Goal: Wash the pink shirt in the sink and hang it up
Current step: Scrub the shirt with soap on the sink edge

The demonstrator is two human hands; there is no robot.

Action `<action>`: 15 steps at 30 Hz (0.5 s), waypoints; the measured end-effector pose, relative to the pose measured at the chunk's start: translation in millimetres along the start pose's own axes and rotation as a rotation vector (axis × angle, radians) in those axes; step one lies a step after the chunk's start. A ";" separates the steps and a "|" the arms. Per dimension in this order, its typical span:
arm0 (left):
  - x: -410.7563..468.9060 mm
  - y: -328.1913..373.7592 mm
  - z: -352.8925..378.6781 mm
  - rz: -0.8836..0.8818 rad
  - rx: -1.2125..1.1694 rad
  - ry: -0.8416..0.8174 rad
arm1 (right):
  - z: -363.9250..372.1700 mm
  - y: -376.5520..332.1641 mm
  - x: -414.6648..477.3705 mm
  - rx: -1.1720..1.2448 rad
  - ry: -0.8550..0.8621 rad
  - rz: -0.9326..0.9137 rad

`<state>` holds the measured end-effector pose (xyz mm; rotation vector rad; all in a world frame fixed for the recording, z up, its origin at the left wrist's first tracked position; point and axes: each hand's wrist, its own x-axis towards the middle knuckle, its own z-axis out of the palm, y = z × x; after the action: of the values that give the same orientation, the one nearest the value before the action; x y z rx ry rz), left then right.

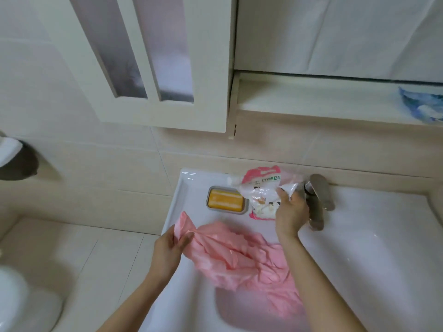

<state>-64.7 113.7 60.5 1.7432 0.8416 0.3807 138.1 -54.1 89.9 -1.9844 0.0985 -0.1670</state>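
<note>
shirt [239, 257] of crumpled pink cloth sprawls over the white ceramic sink [359, 224] into its basin, the left hand [167, 250] pinching one edge in its grip, probably to steady it. right hand [291, 212] clasps a pink-and-white plastic detergent bag [261, 192] beside the steel tap [318, 202] (likely to pour). beige wall tiles [96, 176], white cabinet [167, 68] above.

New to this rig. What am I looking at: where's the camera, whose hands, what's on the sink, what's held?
No robot: one camera on a person's head looks down at their two bare hands over a white ceramic sink. The left hand grips a corner of the crumpled pink shirt, which lies across the basin. The right hand pinches a pink-and-white plastic pouch beside the brushed steel tap. A yellow soap bar sits in a grey dish on the rim.
</note>
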 end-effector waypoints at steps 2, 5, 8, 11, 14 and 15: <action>-1.0 -0.3 -0.7 0.005 0.031 -0.001 | 18.6 12.7 13.4 -0.016 0.037 0.070; 0.5 -2.6 -1.7 0.003 0.029 -0.002 | 36.8 22.0 40.1 0.076 0.092 0.222; 4.1 -6.7 -3.8 -0.013 0.042 0.013 | 50.0 40.9 67.0 0.043 0.038 0.299; 7.5 -8.5 0.4 -0.042 0.045 0.043 | 53.3 47.0 72.0 -0.095 -0.057 0.284; 11.8 -11.3 9.2 -0.041 0.035 0.055 | 56.6 52.7 59.2 0.006 -0.016 0.160; 13.3 -11.4 12.3 -0.041 0.031 0.056 | 56.8 57.0 50.4 0.049 0.021 0.116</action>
<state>-51.6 115.9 43.6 1.7481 0.9265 0.3930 197.4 -33.4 18.7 -1.9225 0.2210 -0.1144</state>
